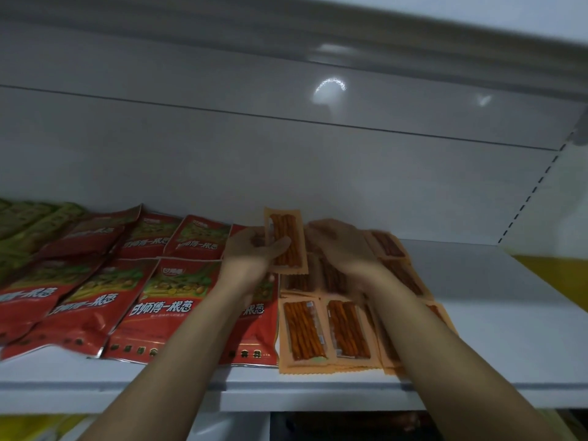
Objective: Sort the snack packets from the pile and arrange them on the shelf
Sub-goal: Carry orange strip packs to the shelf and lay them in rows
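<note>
My left hand [251, 253] holds a slim orange packet of spicy sticks [286, 240] upright above the white shelf [496, 329], thumb across its front. My right hand [340, 246] hovers open, palm down, over the back of the row of orange stick packets [324, 332] lying flat on the shelf. Whether it touches them is unclear. To the left lie large red snack bags [165, 294] in overlapping rows, with green bags [28, 224] at the far left.
The shelf's grey back panel [286, 154] rises behind the packets. The underside of an upper shelf [318, 30] hangs overhead. A slotted upright [534, 186] stands at the right. Bare shelf lies right of the orange packets.
</note>
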The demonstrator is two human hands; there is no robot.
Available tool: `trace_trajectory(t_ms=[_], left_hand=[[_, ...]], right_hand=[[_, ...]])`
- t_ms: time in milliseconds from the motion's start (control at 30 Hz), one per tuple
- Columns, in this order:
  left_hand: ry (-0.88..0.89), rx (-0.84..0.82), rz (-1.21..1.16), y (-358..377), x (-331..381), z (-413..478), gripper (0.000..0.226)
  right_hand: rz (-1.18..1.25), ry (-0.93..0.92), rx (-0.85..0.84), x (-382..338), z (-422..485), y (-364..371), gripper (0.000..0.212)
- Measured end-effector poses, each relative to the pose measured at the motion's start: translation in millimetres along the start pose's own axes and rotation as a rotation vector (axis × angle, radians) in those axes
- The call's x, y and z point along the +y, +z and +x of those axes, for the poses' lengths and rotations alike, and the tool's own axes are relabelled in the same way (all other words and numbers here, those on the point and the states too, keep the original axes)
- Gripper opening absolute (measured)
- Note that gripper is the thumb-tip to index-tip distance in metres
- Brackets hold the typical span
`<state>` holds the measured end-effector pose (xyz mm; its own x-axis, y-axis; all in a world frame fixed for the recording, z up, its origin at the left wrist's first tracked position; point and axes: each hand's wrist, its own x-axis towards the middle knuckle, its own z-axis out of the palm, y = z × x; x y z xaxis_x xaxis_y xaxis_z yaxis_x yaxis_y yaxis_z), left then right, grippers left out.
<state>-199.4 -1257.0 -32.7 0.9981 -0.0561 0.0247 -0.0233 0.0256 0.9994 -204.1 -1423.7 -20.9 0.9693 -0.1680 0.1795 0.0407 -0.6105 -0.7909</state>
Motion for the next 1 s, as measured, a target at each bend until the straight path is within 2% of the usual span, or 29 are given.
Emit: trace_trajectory(t_ms=[100,200,333,433,533,667,767,867,1000], left_hand=[[0.019,-0.035,-0.001,9,7,-2,0.021],[0.045,-0.063,0.005,19,14,-3,0.019],[0.062,-0.115,0.080,24,19,-6,0.014],[0.082,-0.145,0.109,20,14,-7,0.012],[0.183,-0.144,0.407,17,5,0,0.022],[0.285,-0.261,0.945,19,2,6,0.032],[0.336,-0.357,1.184,24,-4,8,0.037],[0.381,-0.395,1.301,27,-13,10,0.040],[0.346,-0.445,1.330,28,-21,14,0.041]], right_hand=[[0.236,0.023,-0.077,-10,-6,-12,0.049],[0.276,-0.043,-0.035,-12,-7,-20,0.061],[0.313,0.008,0.059,0,-6,-40,0.053],[0.173,0.067,0.071,21,-7,-47,0.029],[-0.001,0.137,-0.005,37,-10,-45,0.017],[-0.060,0.171,-0.063,47,-11,-38,0.014],[-0.201,0.163,-0.092,49,-8,-34,0.014],[-0.339,0.137,-0.106,49,-8,-32,0.020],[-0.570,0.052,-0.150,46,-13,-31,0.025]])
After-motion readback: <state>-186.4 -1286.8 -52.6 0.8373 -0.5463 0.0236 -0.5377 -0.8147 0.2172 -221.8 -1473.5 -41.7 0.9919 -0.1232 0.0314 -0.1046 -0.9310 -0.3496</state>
